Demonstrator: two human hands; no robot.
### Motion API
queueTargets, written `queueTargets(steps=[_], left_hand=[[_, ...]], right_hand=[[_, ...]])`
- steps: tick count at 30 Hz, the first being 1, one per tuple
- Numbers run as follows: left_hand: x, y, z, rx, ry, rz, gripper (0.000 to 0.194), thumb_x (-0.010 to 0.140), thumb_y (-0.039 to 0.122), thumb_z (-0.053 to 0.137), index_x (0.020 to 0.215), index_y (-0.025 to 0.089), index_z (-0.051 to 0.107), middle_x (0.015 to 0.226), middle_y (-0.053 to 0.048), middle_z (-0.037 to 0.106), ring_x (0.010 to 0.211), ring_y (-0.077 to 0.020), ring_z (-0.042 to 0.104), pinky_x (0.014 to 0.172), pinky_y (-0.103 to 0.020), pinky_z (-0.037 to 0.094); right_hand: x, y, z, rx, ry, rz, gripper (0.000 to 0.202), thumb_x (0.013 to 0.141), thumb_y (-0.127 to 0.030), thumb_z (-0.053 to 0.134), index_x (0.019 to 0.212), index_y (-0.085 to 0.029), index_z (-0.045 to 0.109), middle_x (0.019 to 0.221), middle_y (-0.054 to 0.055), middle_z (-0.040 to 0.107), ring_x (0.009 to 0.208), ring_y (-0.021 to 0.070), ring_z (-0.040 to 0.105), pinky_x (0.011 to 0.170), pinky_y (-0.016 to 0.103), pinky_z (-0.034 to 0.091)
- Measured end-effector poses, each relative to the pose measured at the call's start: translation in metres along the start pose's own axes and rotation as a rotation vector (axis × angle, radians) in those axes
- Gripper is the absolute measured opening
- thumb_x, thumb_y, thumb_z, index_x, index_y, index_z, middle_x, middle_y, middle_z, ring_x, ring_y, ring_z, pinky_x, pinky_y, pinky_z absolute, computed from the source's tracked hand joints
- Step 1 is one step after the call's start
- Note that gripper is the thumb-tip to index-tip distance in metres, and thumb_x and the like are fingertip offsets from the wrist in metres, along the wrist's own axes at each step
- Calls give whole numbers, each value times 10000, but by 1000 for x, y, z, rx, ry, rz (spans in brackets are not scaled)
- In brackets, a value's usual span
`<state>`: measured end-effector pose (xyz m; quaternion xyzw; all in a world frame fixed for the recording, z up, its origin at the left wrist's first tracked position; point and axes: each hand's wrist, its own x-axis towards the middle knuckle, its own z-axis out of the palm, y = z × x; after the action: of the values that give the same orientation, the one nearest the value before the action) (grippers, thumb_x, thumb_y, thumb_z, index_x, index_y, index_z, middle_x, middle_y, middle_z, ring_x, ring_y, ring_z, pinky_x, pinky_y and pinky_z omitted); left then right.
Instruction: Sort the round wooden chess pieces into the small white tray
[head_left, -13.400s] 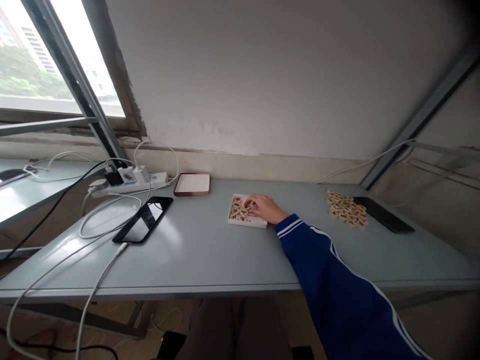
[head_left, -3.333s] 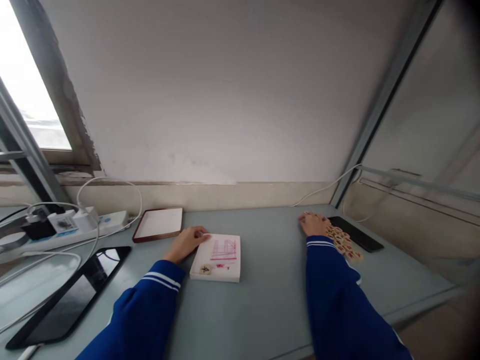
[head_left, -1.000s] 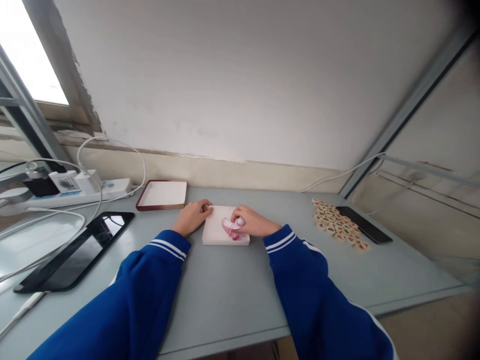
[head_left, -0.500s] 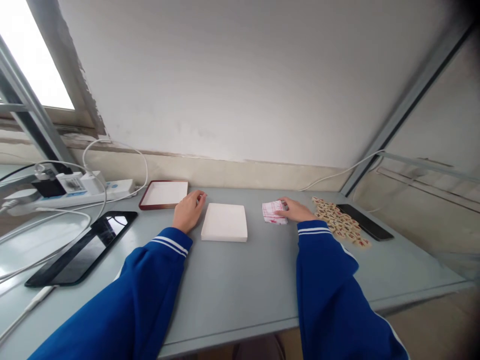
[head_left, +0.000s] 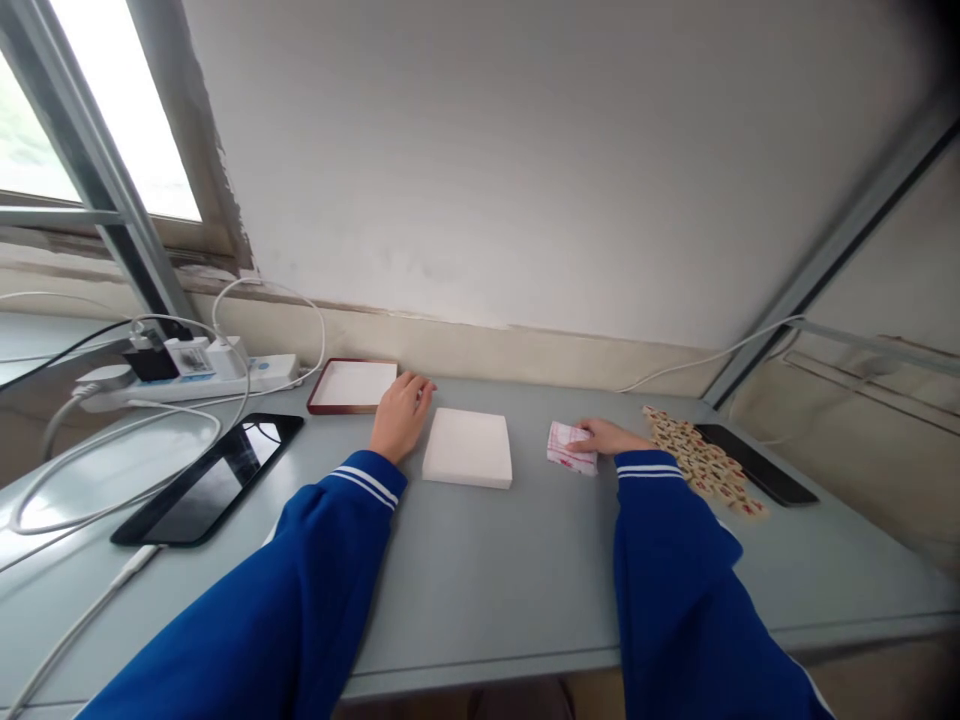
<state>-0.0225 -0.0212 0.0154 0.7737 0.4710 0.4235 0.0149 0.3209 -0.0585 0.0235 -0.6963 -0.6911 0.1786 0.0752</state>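
Observation:
My right hand (head_left: 606, 438) grips a small folded white sheet (head_left: 564, 440) with red lines; the thumb lies over it and the fingers are at its far edge. Whether it is paper or thin plastic I cannot tell. My left hand (head_left: 401, 412) rests on the desk with loosely bent fingers, holding nothing I can see. Just right of that hand is a square white shallow box part (head_left: 466, 442), apparently face down. Behind the left hand lies a shallow tray-like box part (head_left: 352, 386) with a white inside and a dark red rim.
Round wooden pieces with markings (head_left: 705, 462) lie grouped beyond my right wrist, beside a long dark case (head_left: 761, 472). At left are a black tablet (head_left: 206, 485) with a charging cable and a power strip (head_left: 274, 372) with chargers. A wall runs behind the grey desk (head_left: 487, 580).
My right hand has drawn the folded sheet slightly toward me and turned it a little. My left hand stays beside the white box part. The view has swung left.

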Motion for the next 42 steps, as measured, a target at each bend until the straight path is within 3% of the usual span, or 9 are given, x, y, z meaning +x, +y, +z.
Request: queueTargets(steps=[3,7,10,13,16,20,26,32,42], left_hand=[[-1,8,-3,-23,-10,48,325,894,302,265,863,169,560,866,-58,518,867,-178,485,821,-302,366],[-2,23,-9,-69,-14,121,303,879,353,326,914,167,563,955,-68,503,937,-183,470,865,-307,349],[-1,30,-11,-118,-54,145,319,855,408,376,931,172,576,996,-69,508,966,-189,470,886,-319,337],[0,28,-7,-147,-199,123,327,812,454,441,825,172,606,880,-52,574,853,-178,515,820,-308,370],[0,20,0,-160,-345,99,274,756,436,528,801,184,626,801,-33,619,745,-161,536,731,-276,393],[-2,9,9,-127,-417,96,187,706,272,591,882,216,622,820,-11,631,761,-162,546,702,-264,389],[-2,10,8,45,-311,153,376,660,213,641,1017,227,524,990,-32,546,945,-208,467,750,-310,353],[-2,13,3,114,-333,193,129,703,288,616,812,222,608,979,-39,512,933,-213,439,735,-318,322],[-4,10,9,94,-336,219,166,745,346,556,711,211,645,956,-37,503,905,-200,434,731,-309,341]], right_hand=[[-6,-26,-6,154,71,-139,316,668,-432,574,793,-144,614,768,33,645,733,192,567,651,265,404],[-9,-88,4,447,165,-400,400,738,-465,494,948,-135,582,911,47,635,779,166,559,672,254,411],[-7,-127,25,310,134,-446,350,726,-457,527,871,-149,610,813,35,644,716,165,557,633,254,398],[-6,-147,47,122,171,-448,286,739,-407,541,921,-200,617,830,30,657,765,181,572,681,269,382],[-6,-151,58,16,219,-436,290,760,-349,534,1029,-251,577,947,32,651,880,192,570,759,291,352],[-6,-148,64,-42,264,-408,341,755,-311,549,1089,-257,513,1040,32,617,955,199,543,811,329,306],[-5,-146,68,-27,338,-425,364,743,-303,556,1091,-246,467,1113,37,542,1031,192,464,795,327,287],[-5,-144,68,-96,354,-416,282,739,-348,561,992,-239,502,1028,26,552,967,197,463,752,323,272],[-3,-143,72,-137,343,-381,231,762,-392,532,938,-246,565,962,32,568,946,198,438,768,344,231]])
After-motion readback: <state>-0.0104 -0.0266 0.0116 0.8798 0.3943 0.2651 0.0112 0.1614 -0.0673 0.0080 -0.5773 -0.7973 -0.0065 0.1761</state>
